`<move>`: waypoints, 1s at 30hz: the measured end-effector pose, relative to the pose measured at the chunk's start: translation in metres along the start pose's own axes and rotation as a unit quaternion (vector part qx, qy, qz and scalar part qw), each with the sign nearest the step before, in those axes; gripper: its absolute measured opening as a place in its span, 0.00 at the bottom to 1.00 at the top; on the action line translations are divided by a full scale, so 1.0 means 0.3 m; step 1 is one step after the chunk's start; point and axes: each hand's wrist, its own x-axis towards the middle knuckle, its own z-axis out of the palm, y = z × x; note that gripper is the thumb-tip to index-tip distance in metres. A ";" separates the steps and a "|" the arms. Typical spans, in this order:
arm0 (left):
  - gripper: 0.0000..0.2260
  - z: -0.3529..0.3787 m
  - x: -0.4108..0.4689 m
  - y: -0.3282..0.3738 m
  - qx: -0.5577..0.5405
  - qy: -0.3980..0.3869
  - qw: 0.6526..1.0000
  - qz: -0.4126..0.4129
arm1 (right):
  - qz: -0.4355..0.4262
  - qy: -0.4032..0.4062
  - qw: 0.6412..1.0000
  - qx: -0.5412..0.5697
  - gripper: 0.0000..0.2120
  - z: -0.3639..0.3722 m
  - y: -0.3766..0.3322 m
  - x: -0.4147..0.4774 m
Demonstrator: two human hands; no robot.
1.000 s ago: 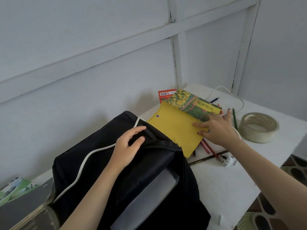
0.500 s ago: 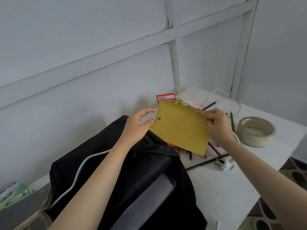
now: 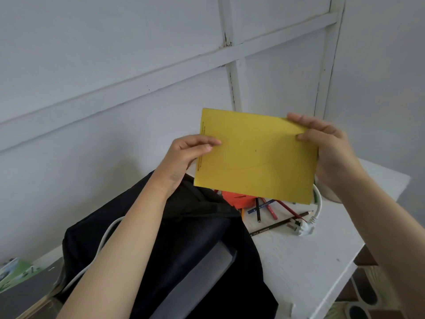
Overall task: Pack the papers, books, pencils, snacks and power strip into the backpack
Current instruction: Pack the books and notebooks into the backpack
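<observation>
The yellow booklet (image 3: pixel 255 155) is held up in the air, flat face toward the camera and long edges roughly level, above the far end of the backpack (image 3: pixel 184 238) and clear of the table (image 3: pixel 310 261). The left hand (image 3: pixel 184 155) pinches its left edge, thumb on the near face and fingers curled behind. The right hand (image 3: pixel 328 148) grips the upper right corner, thumb on the front and fingers wrapped over the top edge. A line of small print runs down the left margin of the cover.

Below the booklet, the black backpack lies on the table with its zipped mouth open, a grey slab (image 3: pixel 200 279) showing inside and a white cable (image 3: pixel 103 238) trailing across its left side. Just beyond the mouth, partly hidden by the booklet, sits an orange packet (image 3: pixel 239 199). Beside it several pencils (image 3: pixel 271 208) lie scattered on the white tabletop, red, blue and black, some crossing each other. A white plug (image 3: pixel 301 227) rests near the pencil tips, its cord curving up behind the booklet. A tape roll (image 3: pixel 328 194) peeks out under the right wrist. At the far left edge lies a green printed sheet (image 3: pixel 16 270), and a pale panelled wall (image 3: pixel 115 65) stands behind everything
</observation>
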 end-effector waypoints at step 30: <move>0.21 -0.169 -0.675 -0.174 0.476 0.000 0.880 -0.014 | 0.173 -0.004 0.981 0.088 0.29 -0.018 0.235 -0.478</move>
